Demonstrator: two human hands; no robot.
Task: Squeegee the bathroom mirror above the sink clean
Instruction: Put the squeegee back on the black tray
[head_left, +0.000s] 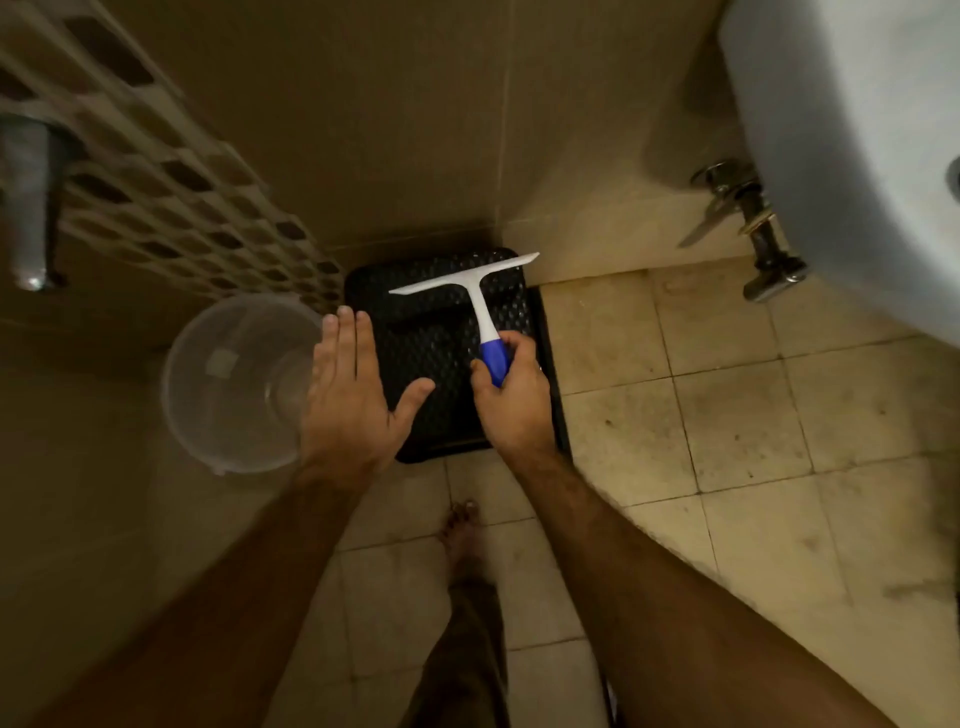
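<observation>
My right hand (511, 400) grips the blue handle of a squeegee (470, 291) with a white neck and a white T-shaped blade. The blade points away from me, above a black textured stool or bin lid (447, 332) in the corner of the floor. My left hand (353, 395) hovers flat beside it with fingers spread and nothing in it. The underside of a white sink (852, 156) fills the top right. No mirror is in view.
A clear plastic bucket (234, 384) sits left of my left hand. A perforated white basket (156, 171) and a metal fixture (28, 202) are on the left wall. Chrome pipes and a valve (748, 223) hang under the sink. My bare foot (460, 530) stands on beige floor tiles (727, 415).
</observation>
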